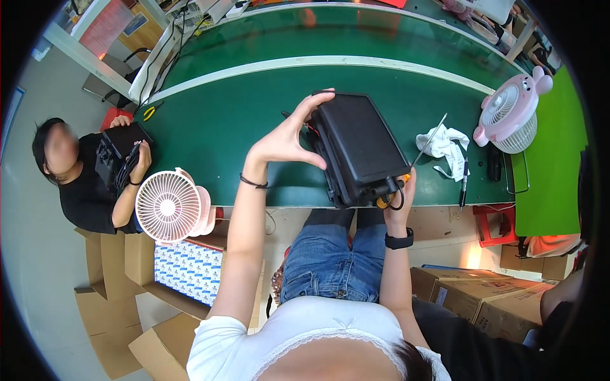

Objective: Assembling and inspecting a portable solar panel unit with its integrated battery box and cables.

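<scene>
A black rectangular plastic box is raised over the near edge of the green bench, tilted, with a short black cable at its lower right corner. My left hand spans its left side, fingers at the top corner and thumb lower down. At the lower right corner is my right hand, closed around a screwdriver with an orange-yellow handle. The screwdriver's thin metal shaft points up and to the right. Part of the right hand's fingers is hidden behind the box.
On the bench's right lie a white cloth, a black pen and a pink fan. A white fan is at the left edge, near a co-worker holding a black device. Yellow-handled pliers lie far left. Cardboard boxes flank me.
</scene>
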Demonstrator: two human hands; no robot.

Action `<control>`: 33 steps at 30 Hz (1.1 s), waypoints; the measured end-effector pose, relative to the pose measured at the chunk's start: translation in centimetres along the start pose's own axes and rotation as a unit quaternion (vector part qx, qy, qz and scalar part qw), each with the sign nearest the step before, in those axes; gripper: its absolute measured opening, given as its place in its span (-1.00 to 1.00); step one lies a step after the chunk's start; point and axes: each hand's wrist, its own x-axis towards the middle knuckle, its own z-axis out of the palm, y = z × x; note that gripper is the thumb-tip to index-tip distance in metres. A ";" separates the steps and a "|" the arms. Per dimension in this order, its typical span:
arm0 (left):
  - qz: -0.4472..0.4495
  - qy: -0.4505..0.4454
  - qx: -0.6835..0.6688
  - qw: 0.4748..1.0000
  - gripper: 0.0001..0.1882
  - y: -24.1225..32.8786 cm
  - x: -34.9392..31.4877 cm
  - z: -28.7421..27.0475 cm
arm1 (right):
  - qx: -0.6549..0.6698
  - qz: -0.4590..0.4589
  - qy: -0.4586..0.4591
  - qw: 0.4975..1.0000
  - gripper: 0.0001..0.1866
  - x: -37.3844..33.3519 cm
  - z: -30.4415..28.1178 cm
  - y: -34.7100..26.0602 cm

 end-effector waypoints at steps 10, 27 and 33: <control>0.036 0.198 0.448 0.871 -0.15 3.0 -3.5 2.9 | 0.025 0.005 0.050 0.998 -0.66 0.3 0.2 -0.2; -0.062 0.347 0.484 0.801 -0.30 2.8 -1.2 2.7 | -0.136 0.029 -0.134 0.981 -0.45 0.4 -0.2 -3.7; -0.103 0.300 0.336 0.887 -0.34 2.9 -0.3 1.8 | -0.116 -0.015 -0.135 0.984 -0.44 0.3 -1.7 -1.8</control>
